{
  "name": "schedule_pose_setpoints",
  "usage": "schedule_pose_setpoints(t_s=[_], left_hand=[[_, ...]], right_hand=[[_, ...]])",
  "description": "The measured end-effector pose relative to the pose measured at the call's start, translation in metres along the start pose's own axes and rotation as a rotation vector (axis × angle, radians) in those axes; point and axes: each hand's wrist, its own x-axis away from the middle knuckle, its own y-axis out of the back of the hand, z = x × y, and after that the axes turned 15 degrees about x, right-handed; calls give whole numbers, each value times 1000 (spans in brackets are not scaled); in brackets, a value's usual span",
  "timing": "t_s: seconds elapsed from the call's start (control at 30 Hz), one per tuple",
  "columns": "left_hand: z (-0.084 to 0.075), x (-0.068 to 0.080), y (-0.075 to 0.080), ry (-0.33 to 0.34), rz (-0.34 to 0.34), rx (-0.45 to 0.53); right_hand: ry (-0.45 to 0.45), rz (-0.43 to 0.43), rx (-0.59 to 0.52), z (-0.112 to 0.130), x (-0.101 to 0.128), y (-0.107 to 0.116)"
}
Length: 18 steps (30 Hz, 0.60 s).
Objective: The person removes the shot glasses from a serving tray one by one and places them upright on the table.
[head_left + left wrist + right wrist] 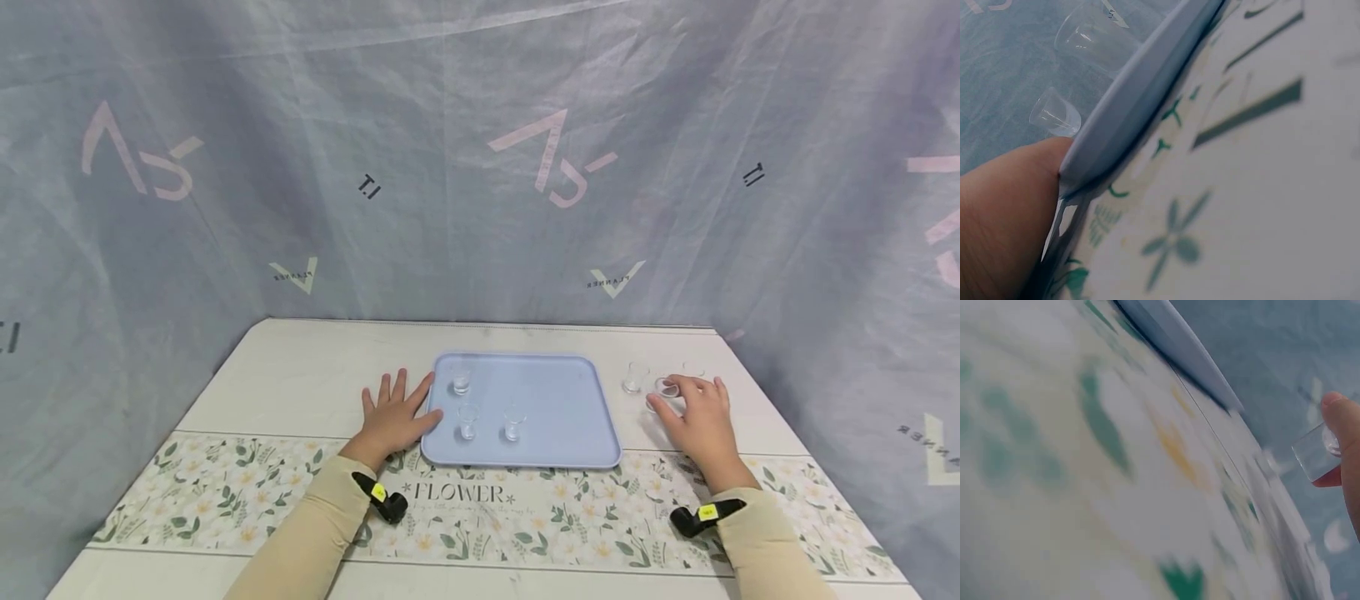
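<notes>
A light blue tray (pixel 555 400) lies in the middle of the table with three small clear glasses on it, one at the back left (pixel 461 381) and two near the front (pixel 468 421) (pixel 513 422). My left hand (pixel 408 408) lies flat on the table beside the tray's left edge, fingers spread, and its thumb (pixel 1010 206) touches the tray rim (pixel 1141 94). To the right of the tray, my right hand (pixel 675 398) pinches another small clear glass (pixel 664 387) on the table. In the right wrist view that glass (pixel 1315 452) sits between fingertip and thumb.
Two more small clear glasses (pixel 634 377) (pixel 693 369) stand on the table just beyond my right hand. A floral runner (pixel 480 500) printed with "FLOWER" crosses the table's front. Grey-blue fabric sheets wall in the back and both sides.
</notes>
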Motion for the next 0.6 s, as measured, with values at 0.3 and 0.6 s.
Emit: schedule_pose_setpoints(t_s=[0.3,0.6], left_hand=[[2,-1,-1,1,1,5],[2,-2,-2,6,2,-4]], right_hand=[[-69,29,57,-36,5,8],[-141,82,98,-52,9,8]])
